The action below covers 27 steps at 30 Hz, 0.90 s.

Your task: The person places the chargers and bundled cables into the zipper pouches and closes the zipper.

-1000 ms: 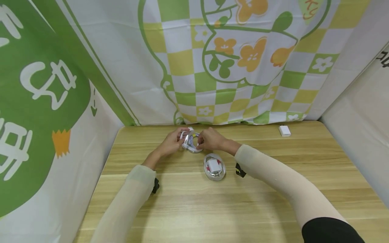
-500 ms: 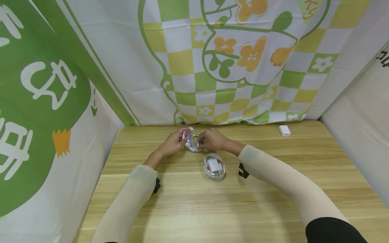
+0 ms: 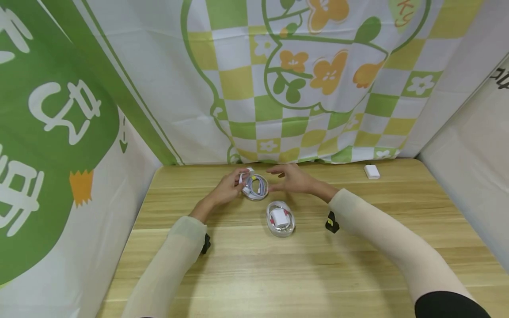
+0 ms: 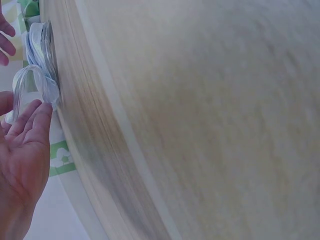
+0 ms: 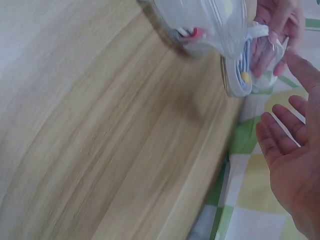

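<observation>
My left hand grips the clear side of a round plastic cable case near the table's back edge. Thumb and fingers lie on either side of the clear plastic. A coiled pale blue-white cable with a yellow tie is in the case. To the right of the coil, my right hand has its fingers spread and relaxed, with nothing in them. In the right wrist view, its fingers are apart from the case. Nearer the front sits a second clear round case with a white charger and red bits inside.
A small white charger plug lies at the back right of the wooden table. Behind the table hangs a green-and-yellow checked cloth, with cloth walls at both sides.
My right hand has let go of the cable coil, moved right and spread its fingers. My left hand has hardly moved and still grips the case. The front case stays put.
</observation>
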Available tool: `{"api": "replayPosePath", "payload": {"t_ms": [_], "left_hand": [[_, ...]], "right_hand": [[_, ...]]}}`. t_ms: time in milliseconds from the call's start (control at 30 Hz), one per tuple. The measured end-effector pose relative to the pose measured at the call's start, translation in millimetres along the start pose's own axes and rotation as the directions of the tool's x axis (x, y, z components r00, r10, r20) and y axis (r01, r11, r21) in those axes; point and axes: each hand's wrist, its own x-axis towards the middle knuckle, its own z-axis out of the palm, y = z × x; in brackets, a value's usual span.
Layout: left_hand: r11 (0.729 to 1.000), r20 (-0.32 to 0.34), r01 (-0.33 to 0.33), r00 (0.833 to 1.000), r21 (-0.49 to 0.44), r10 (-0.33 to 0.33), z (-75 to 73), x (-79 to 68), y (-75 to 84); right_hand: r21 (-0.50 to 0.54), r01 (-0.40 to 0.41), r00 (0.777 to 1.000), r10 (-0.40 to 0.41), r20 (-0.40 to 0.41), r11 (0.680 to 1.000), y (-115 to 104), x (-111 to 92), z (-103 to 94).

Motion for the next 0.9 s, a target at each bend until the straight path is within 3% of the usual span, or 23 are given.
{"api": "replayPosePath", "payload": {"t_ms": [633,667,900], "left_hand": [[1.0,-0.001,0.019,1.0,0.0,-0.019,-0.9,-1.4,4.4],[1.0,-0.002,0.021,1.0,0.011,-0.021,-0.2,0.6,-1.2],[0.999,-0.009,0.026,1.0,0.022,-0.026,0.4,-1.3,0.8]], "right_hand": [[0.067,0.014,1.0,-0.013,-0.018,0.998,14,-31,-31.2],[0.068,0.017,1.0,-0.016,-0.02,0.998,15,-33,-32.3],[0.064,0.041,0.997,-0.037,-0.065,0.997,19,-45,-41.3]]}}
